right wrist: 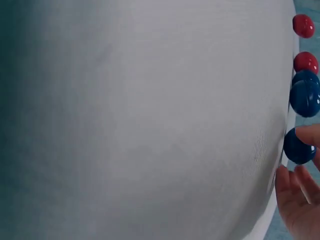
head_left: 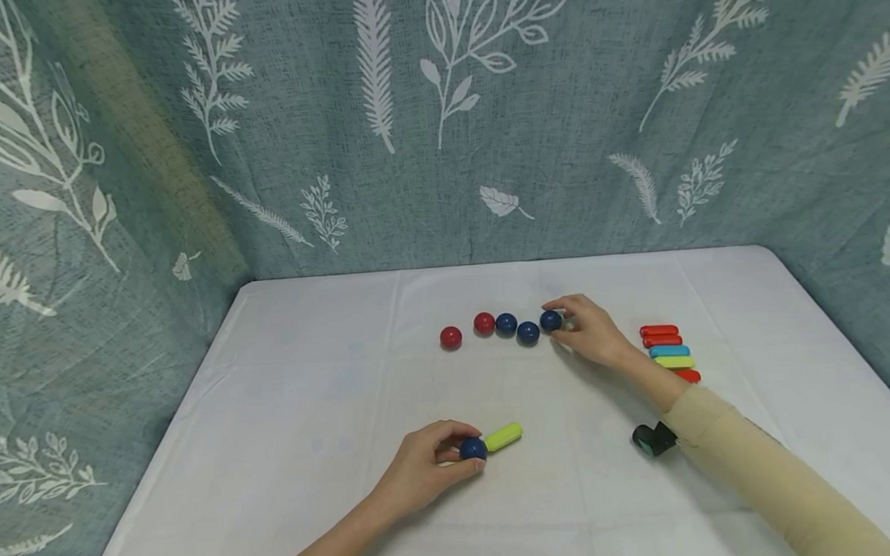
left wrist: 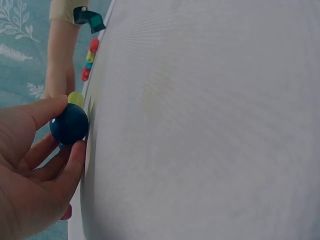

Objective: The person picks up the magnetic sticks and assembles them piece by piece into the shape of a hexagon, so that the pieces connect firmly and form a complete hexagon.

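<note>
My left hand (head_left: 429,463) pinches a shiny dark blue ball (head_left: 473,449) between thumb and fingers, low over the front middle of the table. Right beside that ball lies a yellow-green stick (head_left: 504,436) with rounded ends, partly hidden behind the ball in the left wrist view. Farther back, my right hand (head_left: 590,330) has its thumb and a finger around another blue ball (head_left: 550,321), at the right end of a loose row. Its other fingers (right wrist: 285,185) stand apart from the ball in the right wrist view. Two blue balls (head_left: 528,333) sit just left of it.
Two red balls (head_left: 450,337) are at the row's left end. Under the right forearm's far side, several short red, blue and yellow-green sticks (head_left: 670,351) lie stacked side by side. A dark wrist device (head_left: 653,439) sits by the right sleeve. A patterned curtain (head_left: 412,189) borders the white table (head_left: 309,381).
</note>
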Motion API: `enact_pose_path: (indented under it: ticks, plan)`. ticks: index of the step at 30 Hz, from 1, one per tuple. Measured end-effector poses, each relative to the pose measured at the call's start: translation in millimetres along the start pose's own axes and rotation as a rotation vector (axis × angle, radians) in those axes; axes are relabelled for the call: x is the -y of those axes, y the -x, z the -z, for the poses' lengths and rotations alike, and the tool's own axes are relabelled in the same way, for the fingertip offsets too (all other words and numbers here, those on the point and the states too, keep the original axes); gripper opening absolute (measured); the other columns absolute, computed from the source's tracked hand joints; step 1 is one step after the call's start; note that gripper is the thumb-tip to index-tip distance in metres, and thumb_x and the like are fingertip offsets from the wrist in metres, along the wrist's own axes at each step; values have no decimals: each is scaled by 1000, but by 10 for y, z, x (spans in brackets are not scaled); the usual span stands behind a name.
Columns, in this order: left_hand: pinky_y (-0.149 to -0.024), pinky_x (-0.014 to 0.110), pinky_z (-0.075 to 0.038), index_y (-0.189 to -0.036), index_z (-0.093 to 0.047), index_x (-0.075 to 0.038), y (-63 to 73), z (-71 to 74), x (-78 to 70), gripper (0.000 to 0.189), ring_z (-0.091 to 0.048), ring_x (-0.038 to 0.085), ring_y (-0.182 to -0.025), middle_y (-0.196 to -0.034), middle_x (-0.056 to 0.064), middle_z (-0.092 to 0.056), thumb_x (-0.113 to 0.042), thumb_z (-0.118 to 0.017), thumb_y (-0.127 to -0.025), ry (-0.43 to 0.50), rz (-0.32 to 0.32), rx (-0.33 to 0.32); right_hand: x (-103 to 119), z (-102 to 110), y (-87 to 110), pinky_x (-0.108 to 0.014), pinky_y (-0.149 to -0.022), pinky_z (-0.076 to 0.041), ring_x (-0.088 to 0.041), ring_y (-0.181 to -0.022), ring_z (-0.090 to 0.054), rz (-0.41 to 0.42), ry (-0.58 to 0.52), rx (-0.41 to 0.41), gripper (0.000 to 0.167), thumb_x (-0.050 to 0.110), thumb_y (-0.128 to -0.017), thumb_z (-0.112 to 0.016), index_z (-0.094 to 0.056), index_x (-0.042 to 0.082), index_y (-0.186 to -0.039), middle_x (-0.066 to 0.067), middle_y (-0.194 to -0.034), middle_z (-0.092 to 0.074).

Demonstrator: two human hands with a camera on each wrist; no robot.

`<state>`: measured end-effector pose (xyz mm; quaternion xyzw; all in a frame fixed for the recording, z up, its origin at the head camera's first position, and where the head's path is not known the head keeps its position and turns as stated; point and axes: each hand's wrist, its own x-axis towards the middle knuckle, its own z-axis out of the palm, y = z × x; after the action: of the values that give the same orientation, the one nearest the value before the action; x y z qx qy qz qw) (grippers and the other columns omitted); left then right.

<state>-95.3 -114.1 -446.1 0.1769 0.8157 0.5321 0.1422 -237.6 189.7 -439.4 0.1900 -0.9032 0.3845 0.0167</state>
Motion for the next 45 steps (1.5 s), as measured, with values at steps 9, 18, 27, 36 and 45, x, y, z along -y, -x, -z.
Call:
enact_pose_path:
  ticks: [9, 18, 27, 36, 45]
  plan:
    - [-82, 22, -52, -114, -67, -6, 10, 5, -7, 32, -65, 16, -96, -111, 6, -66, -18, -76, -86, -1, 8, -6, 0, 11, 95, -36, -72, -51, -31, -100, -59, -13, 6, 50, 41, 1, -85, -71, -60, 1, -124, -19, -119, -60]
    - [-81, 21, -52, -114, -67, -9, 8, -7, 8, 31, -64, 12, -94, -109, 3, -66, -19, -76, -86, 2, 12, -6, 137, -34, 359, -30, -74, -53, -25, -97, -60, -38, -54, 157, 40, 6, -84, -74, -61, 5, -122, -11, -113, -63]
    - [-82, 21, -51, -115, -67, -10, 1, -8, 15, 31, -63, 13, -96, -109, 1, -66, -21, -76, -87, -18, 25, -6, 295, -158, 556, -25, -76, -53, -20, -97, -59, 14, -114, 247, 37, 11, -83, -76, -62, 8, -118, -3, -110, -64]
    - [-82, 21, -51, -114, -67, -10, -2, -7, 18, 31, -63, 13, -95, -109, 1, -66, -21, -76, -86, -15, 23, -10, 405, -243, 664, -25, -77, -52, -17, -95, -58, 39, -143, 311, 37, 15, -83, -78, -63, 10, -116, 1, -107, -63]
    - [-82, 21, -51, -115, -67, -8, -2, -11, 13, 33, -63, 14, -96, -108, 1, -66, -22, -76, -87, -25, 25, -15, 487, -275, 723, -25, -78, -52, -14, -93, -57, 41, -159, 356, 36, 19, -83, -78, -63, 12, -115, 4, -104, -63]
